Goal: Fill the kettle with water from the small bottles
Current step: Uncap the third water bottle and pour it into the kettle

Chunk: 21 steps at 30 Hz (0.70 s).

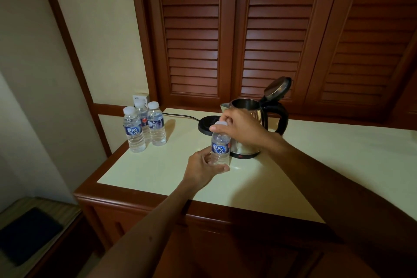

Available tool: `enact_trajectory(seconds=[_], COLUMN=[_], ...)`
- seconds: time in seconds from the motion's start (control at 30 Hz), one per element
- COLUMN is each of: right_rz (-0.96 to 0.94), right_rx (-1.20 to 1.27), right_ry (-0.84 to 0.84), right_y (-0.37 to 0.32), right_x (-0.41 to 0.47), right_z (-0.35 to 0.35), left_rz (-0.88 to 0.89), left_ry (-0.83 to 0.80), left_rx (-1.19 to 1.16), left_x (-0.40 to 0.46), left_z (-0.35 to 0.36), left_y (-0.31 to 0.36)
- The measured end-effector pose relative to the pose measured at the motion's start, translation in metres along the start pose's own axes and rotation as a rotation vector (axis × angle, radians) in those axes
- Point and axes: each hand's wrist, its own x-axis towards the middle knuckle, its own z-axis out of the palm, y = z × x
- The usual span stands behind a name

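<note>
Water bottle [220, 148] number 1 stands straight up in front of me, with its long side running up and down and its white cap [221, 123] on top, and its bottom seems to sit on the pale counter [158, 171], just in front of the kettle [246, 126]. I see my left hand [204, 168] wrapped low around the bottle, thumb in front and fingers curled behind it. My right hand [239, 130] comes over the top, and its thumb and fingertips pinch the cap from both sides. I cannot tell if the cap is loose or tight. The shiny kettle sits upright on the counter with its lid [276, 88] flipped up and back, its spout to the left and its black handle [281, 117] to the right. Its black round base [206, 124] lies beside it on the left, with a cord running off to the wall. 3 more bottles [144, 127] stand close together near the far left corner, well apart from my hands, all upright with caps on. Brown slatted doors [225, 29] stand behind the counter.
</note>
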Motion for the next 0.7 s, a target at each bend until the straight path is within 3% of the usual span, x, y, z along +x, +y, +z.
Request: enact_trajectory(seconds=[0.13,0.37,0.43,0.53,0.7], right_rz=[0.005,0.082,0.06,0.001,-0.001], right_rx=[0.327,0.266,0.311,0.479,0.34], right_ry=[-0.173,0.139,0.122,-0.064,0.103], right_y=[0.018,0.02,0.023,0.027,0.025], right_x=[-0.008,-0.005,-0.005,-0.009,-0.006], right_z=[-0.006,0.024,0.026,0.017,0.026], left_rz=[0.015,0.03,0.03,0.032,0.028], left_ry=[0.006,0.007,0.005,0.002,0.008], left_rx=[0.008,0.019,0.026,0.029,0.051], left_x=[0.001,0.002,0.001,0.002,0.004], left_z=[0.002,0.003,0.002,0.002,0.002], left_y=[0.0,-0.002,-0.002,-0.003,-0.006])
